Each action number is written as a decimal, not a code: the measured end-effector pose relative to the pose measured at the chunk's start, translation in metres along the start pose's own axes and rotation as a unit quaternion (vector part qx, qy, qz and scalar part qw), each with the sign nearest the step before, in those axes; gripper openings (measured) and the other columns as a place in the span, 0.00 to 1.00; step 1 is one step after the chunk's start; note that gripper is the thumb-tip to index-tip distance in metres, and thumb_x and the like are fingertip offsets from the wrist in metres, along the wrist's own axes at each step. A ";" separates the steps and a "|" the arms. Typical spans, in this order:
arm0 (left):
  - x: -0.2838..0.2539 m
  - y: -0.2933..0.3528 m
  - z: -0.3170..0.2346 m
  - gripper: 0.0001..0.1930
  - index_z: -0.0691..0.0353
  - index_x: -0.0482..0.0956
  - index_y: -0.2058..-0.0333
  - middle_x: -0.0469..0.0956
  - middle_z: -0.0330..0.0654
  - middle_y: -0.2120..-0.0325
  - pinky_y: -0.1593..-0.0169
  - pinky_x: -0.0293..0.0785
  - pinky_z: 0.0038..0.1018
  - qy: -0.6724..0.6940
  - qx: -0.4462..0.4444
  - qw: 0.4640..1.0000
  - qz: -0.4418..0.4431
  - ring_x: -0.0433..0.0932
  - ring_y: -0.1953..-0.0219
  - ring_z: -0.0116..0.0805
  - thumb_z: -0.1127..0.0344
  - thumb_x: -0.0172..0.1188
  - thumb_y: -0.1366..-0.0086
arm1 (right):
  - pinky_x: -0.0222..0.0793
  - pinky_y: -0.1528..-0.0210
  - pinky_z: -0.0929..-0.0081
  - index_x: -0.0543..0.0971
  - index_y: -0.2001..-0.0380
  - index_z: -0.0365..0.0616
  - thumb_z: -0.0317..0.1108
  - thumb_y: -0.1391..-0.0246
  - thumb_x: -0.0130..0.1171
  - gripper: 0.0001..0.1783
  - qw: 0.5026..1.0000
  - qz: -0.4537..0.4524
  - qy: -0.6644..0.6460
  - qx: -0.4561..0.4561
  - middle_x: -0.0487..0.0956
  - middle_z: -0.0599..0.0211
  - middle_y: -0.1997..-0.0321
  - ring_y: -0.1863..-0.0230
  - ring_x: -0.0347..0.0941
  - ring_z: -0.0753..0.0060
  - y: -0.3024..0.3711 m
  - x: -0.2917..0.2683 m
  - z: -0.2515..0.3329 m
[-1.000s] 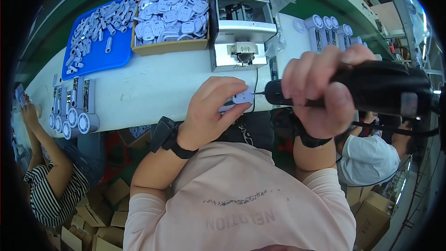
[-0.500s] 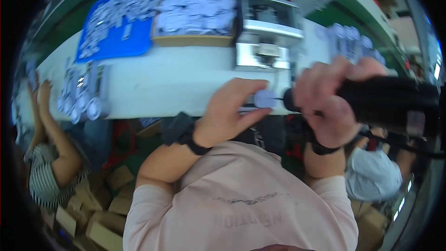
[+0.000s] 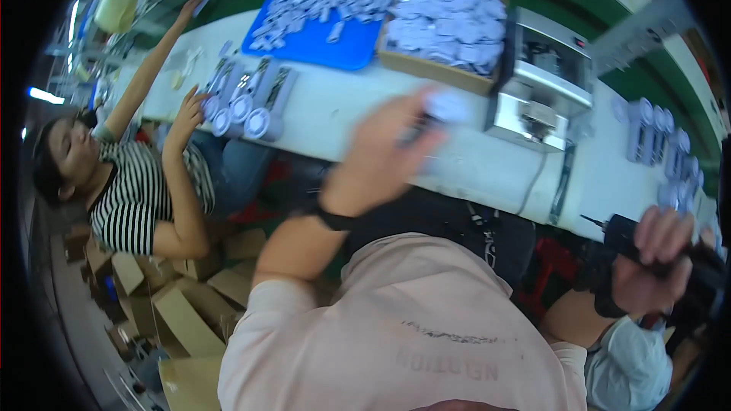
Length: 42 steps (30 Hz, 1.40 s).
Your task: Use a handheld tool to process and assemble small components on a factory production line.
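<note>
Inside the front edge of the table [image 3: 480, 179], the left hand [image 3: 384, 148] grips a blurred pale part [image 3: 448, 106] near the cardboard box [image 3: 434, 71]; white tabletop stretches leftward to round-ended handles [image 3: 263, 123]; near that edge, farther right, the right hand [image 3: 653, 260] clasps a black screwdriver [image 3: 623, 237].

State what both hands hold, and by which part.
Left hand: a pale piece, between thumb and fingers, exact spot blurred. Right hand: a black screwdriver, around its body.

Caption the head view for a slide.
Left hand holds a pale part over a white bench; right hand grips a black driver.
</note>
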<state>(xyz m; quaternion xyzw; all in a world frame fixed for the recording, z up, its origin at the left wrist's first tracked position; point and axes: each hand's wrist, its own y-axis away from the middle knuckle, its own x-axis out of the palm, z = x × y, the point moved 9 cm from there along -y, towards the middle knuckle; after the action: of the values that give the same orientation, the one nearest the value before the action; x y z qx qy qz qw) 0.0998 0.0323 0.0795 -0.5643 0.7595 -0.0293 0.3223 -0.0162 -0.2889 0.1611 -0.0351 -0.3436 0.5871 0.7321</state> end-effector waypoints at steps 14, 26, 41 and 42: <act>-0.144 -0.001 0.187 0.25 0.65 0.78 0.37 0.82 0.57 0.45 0.39 0.75 0.46 -0.549 -0.145 0.819 0.082 0.79 0.44 0.59 0.66 0.66 0.32 | 0.75 0.65 0.73 0.77 0.52 0.37 0.34 0.48 0.75 0.24 0.776 -0.270 0.527 0.219 0.81 0.66 0.64 0.72 0.78 0.74 0.012 -0.237 -0.009; -0.020 -0.068 0.047 0.17 0.64 0.84 0.51 0.84 0.50 0.58 0.48 0.77 0.41 -0.231 0.034 0.972 0.029 0.82 0.54 0.51 0.68 0.72 0.37 | 0.76 0.45 0.59 0.76 0.39 0.37 0.39 0.42 0.68 0.30 0.579 -0.162 0.780 0.174 0.84 0.47 0.52 0.50 0.82 0.50 -0.040 -0.311 -0.055; 0.063 -0.135 0.065 0.16 0.61 0.87 0.55 0.85 0.45 0.63 0.54 0.78 0.42 -0.461 0.143 0.870 0.099 0.82 0.57 0.47 0.61 0.72 0.41 | 0.76 0.56 0.77 0.78 0.45 0.36 0.22 0.46 0.73 0.25 0.824 -0.077 0.526 0.197 0.82 0.66 0.54 0.56 0.80 0.77 0.032 -0.076 -0.003; 0.064 -0.133 0.064 0.16 0.61 0.87 0.55 0.85 0.45 0.63 0.55 0.78 0.42 -0.464 0.167 0.865 0.092 0.82 0.58 0.47 0.62 0.72 0.41 | 0.76 0.53 0.77 0.77 0.44 0.36 0.21 0.46 0.73 0.26 0.845 -0.063 0.484 0.218 0.82 0.66 0.52 0.54 0.79 0.77 0.038 -0.065 -0.018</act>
<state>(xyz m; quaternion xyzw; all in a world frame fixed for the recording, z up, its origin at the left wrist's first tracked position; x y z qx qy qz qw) 0.2343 -0.0515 0.0541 -0.3777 0.5546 0.1392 0.7283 -0.0429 -0.3279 0.0998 -0.1324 0.1896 0.5081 0.8297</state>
